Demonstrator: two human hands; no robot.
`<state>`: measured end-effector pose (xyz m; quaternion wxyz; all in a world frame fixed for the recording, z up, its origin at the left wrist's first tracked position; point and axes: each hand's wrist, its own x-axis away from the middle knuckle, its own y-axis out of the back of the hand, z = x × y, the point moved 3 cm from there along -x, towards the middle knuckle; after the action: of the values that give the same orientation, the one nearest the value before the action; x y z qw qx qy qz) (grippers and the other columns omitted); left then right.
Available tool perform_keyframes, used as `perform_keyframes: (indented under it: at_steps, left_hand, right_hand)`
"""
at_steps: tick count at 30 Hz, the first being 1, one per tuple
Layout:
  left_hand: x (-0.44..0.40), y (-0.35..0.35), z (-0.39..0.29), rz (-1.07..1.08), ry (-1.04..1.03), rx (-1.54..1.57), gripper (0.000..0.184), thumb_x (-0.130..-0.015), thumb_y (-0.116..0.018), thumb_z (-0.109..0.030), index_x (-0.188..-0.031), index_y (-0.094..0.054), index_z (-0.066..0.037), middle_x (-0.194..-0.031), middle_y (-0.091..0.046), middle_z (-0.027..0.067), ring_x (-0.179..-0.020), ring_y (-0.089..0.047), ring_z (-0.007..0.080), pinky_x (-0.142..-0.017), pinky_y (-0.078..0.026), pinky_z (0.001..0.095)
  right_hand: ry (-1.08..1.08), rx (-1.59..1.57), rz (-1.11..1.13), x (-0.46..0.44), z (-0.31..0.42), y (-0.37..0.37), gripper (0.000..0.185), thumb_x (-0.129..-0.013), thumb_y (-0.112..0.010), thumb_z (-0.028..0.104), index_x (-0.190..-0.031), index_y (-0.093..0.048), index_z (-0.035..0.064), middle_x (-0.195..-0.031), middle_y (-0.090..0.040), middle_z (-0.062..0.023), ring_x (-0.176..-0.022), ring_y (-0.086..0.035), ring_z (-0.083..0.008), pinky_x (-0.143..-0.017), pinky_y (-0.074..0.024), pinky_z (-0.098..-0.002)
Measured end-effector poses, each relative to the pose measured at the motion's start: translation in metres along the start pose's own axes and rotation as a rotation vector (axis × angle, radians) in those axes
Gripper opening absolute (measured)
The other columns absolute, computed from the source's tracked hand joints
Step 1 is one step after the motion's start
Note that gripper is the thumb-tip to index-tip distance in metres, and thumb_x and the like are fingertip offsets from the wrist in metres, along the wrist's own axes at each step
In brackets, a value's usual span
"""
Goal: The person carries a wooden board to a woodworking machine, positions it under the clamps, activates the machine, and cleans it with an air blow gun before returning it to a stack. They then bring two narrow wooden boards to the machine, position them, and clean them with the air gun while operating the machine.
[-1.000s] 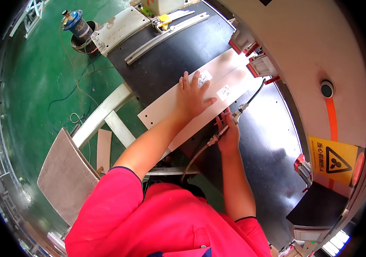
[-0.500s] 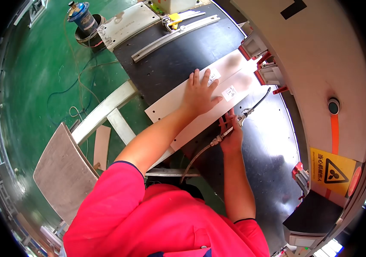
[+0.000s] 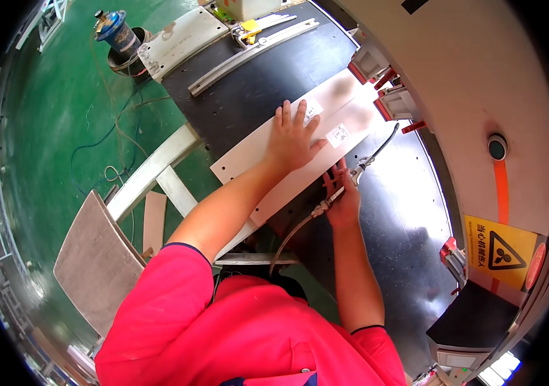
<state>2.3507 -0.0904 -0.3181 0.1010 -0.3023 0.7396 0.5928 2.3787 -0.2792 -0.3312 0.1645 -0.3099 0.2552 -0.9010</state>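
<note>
Two long pale boards lie side by side on the dark table (image 3: 249, 109), a white printed label on each. My left hand (image 3: 290, 138) rests flat on the farther board (image 3: 255, 151) with its fingers spread, just beside one label (image 3: 312, 109). The other label (image 3: 337, 135) is on the nearer board (image 3: 294, 186). Beside that board's near edge, my right hand (image 3: 344, 196) holds a metal air gun (image 3: 357, 172) with a dark curved nozzle and a hose running back towards my body.
A curved metal rail (image 3: 255, 56) lies at the table's far side. Red-edged clamps (image 3: 398, 103) sit under the large machine housing (image 3: 467, 96) at the right. A blue canister (image 3: 117, 32) stands on the green floor, and a brown curved panel (image 3: 98, 264) is at the lower left.
The whole view has shifted slightly back and forth. Both hands keep nearly the same places, the left on the board and the right on the air gun.
</note>
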Motion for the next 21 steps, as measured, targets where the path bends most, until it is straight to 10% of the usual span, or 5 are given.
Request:
perform_keyframes:
  at_steps: [21]
  left_hand:
    - [-0.0005, -0.0018, 0.0003, 0.016, -0.011, -0.015, 0.05, -0.091, -0.057, -0.044, -0.125, -0.061, -0.008, -0.137, -0.048, 0.0273, -0.125, -0.042, 0.0543, -0.106, -0.03, 0.0613]
  right_hand:
    - [0.002, 0.033, -0.045, -0.0059, 0.0005, 0.0007, 0.021, -0.103, -0.05, 0.023, -0.1, -0.055, 0.0026, -0.154, -0.037, -0.0103, -0.133, -0.045, -0.0247, -0.107, -0.0426, -0.0384]
